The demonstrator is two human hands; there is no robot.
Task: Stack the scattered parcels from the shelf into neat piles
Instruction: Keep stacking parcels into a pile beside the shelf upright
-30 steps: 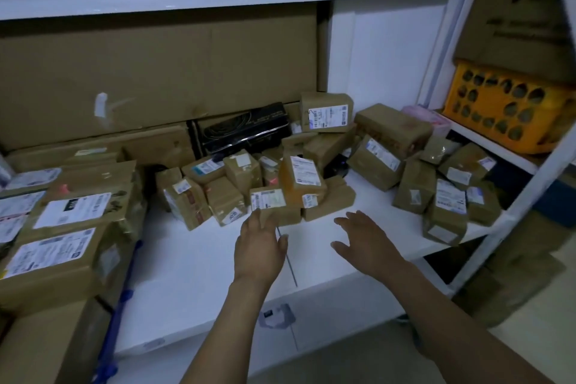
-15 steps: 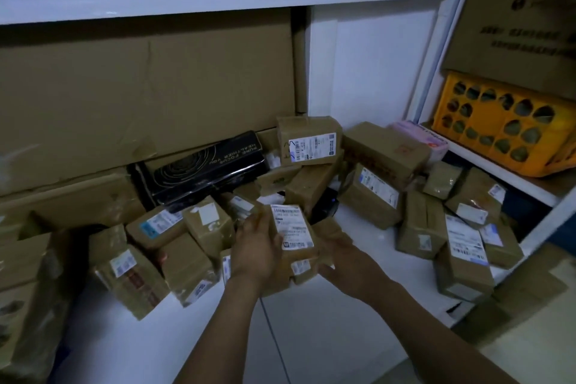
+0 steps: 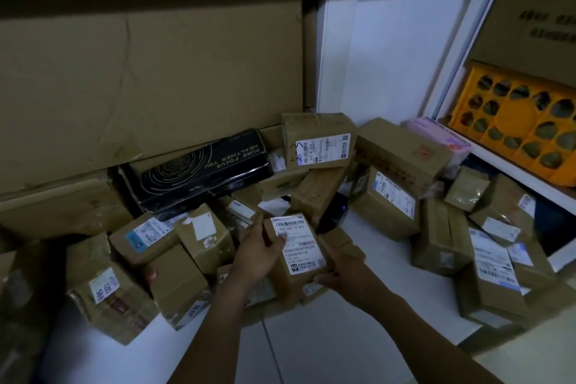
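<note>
The left hand and right hand grip one small parcel, hiding its sides. The orange basket, upper right, is cut off, its insides too dark.

White shelf, one seam running front to back. Taped brown parcels lay scattered across its rear half, tilted and overlapping, most bearing white labels. The left cluster was packed tight and the right cluster reached the shelf's edge. A black box lay behind them, gold lettering upside down. A cardboard sheet stood along the back. A pink packet was in the far right corner, base hidden.
</note>
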